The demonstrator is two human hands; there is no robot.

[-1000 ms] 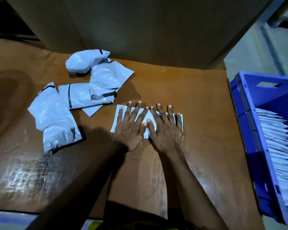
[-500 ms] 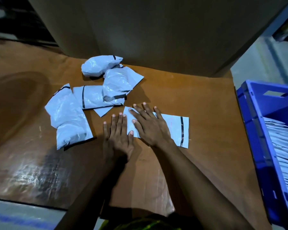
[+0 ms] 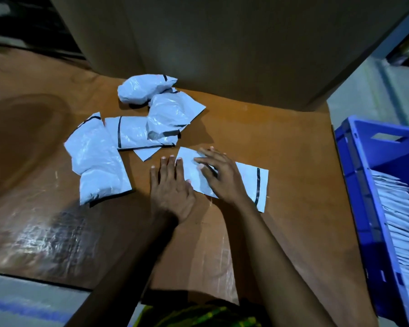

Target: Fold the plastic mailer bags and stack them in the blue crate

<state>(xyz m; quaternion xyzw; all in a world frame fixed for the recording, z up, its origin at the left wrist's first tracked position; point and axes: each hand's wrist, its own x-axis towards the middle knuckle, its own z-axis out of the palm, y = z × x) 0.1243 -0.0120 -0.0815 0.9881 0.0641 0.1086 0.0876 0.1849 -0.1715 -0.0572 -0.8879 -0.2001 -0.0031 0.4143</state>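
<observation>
We had many folded mailers (image 3: 397,208) stacked in the blue crate (image 3: 354,175). On the desk (image 3: 281,128), our right grip (image 3: 222,178), fingers spread, pressed one mailer (image 3: 248,182) mid-fold, with our left grip (image 3: 170,187) flat at its edge. Several crumpled mailers (image 3: 97,161) waited beside it.

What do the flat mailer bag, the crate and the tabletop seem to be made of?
Mailer bag: thin white plastic film, softly glossy, creased. Crate: rigid moulded blue plastic, semi-matte, with a cut handle slot. Tabletop: brown, probably cardboard or board under a clear glossy film; streaky wrinkled glare suggests that.
</observation>
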